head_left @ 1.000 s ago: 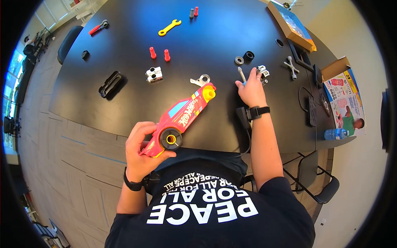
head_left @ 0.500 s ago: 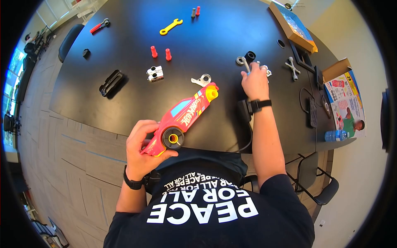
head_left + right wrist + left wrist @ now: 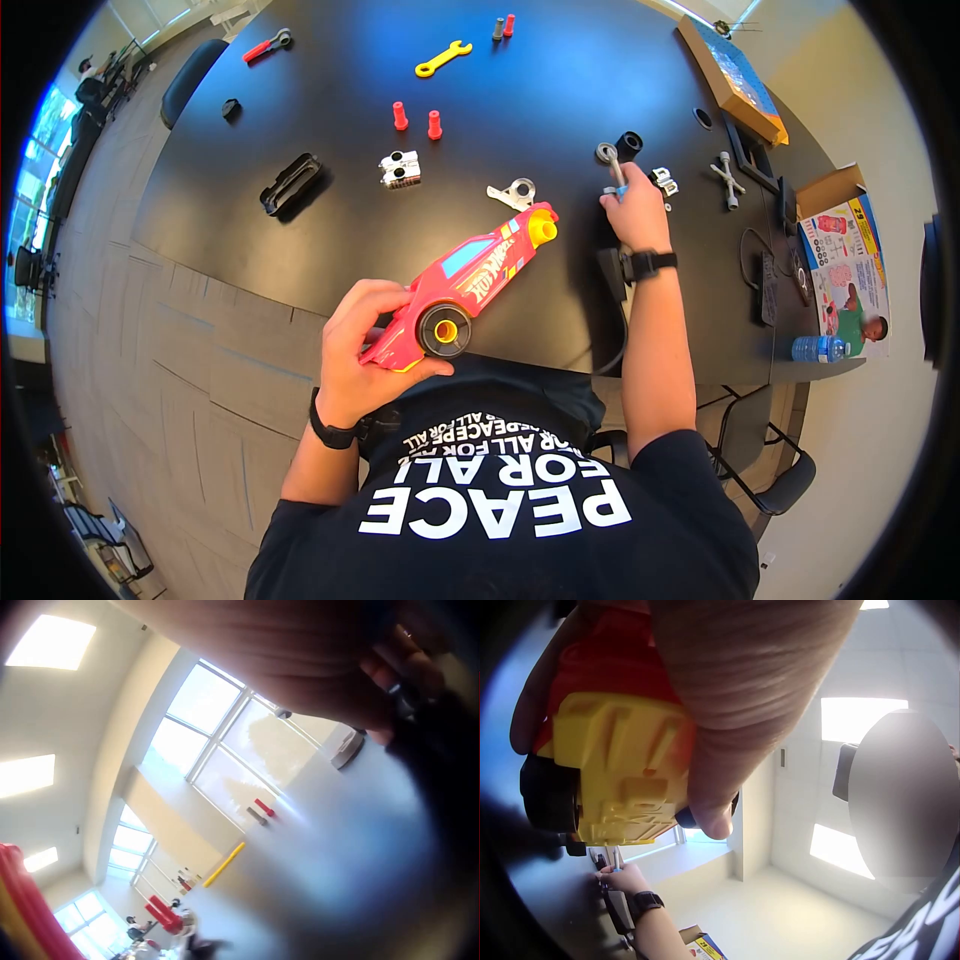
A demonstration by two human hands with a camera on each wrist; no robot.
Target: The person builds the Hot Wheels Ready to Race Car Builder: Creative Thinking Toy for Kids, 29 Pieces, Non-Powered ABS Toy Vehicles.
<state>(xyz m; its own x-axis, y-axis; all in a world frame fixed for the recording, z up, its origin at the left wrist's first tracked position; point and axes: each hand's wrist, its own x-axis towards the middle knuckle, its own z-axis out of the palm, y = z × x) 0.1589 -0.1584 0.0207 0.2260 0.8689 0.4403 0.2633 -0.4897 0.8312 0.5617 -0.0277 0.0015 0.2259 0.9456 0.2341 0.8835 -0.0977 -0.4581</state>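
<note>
Left hand [image 3: 352, 372] grips red Hot Wheels car [image 3: 468, 272]; right hand [image 3: 638, 214] pinches grey-shafted tool [image 3: 617, 174]; hasty lift could knock adjacent grey ring [image 3: 601, 151].

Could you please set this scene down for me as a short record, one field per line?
Left hand: holds the red toy car by its near end
Right hand: holds a grey-and-blue tool
Car's visible side: black wheel near the left hand; bare yellow hub at the far end
Beyond right hand: grey ring and black ring
Elsewhere on the black table: yellow wrench, black frame-like part
Unclear: whether the tool touches the grey ring
</note>
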